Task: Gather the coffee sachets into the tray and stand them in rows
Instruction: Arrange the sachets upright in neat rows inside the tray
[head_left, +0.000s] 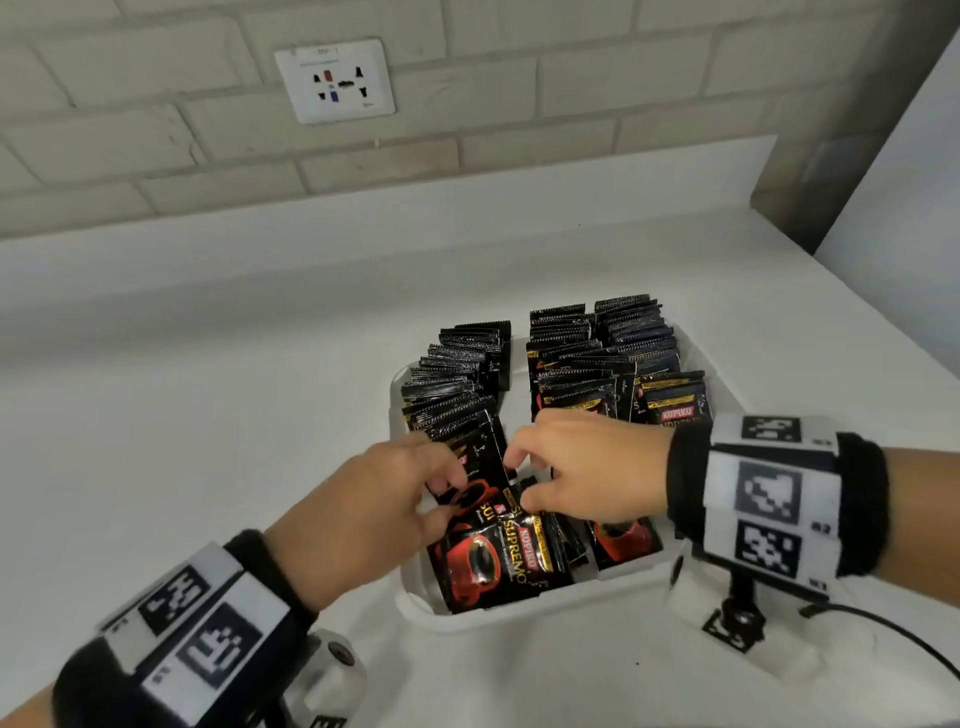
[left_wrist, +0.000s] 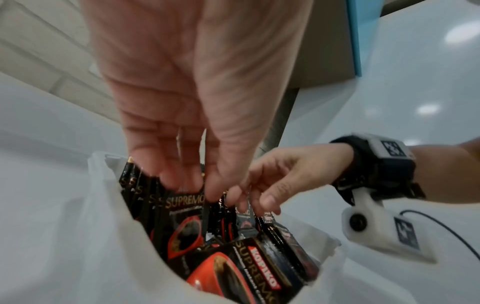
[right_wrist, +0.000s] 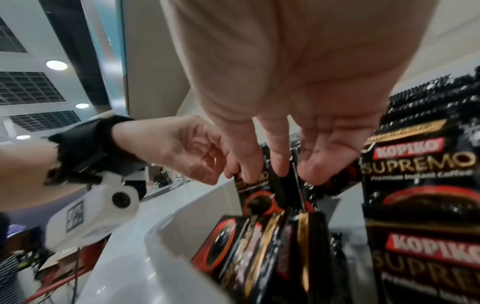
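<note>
Clearly the white counter (head_left: 208, 364) bore a shallow white plastic tray (head_left: 498, 621) with black foil coffee sachets (head_left: 587, 358) standing in rows, though several lay slumped at its near end. Left hand (head_left: 358, 512) and right hand (head_left: 592, 467) had fingers (left_wrist: 182, 181) curled, pinching one sachet; better, I judged, to lift by the top edge and seat it upright against the row.

Black coffee sachets (head_left: 597, 358) printed with a red cup and gold lettering fill a white tray (head_left: 415, 597) on the desk. Most stand upright in rows: one row on the left (head_left: 457, 384), two tight rows on the right. At the near end several sachets (head_left: 498, 556) lie tilted and loose, overlapping one another.
</note>
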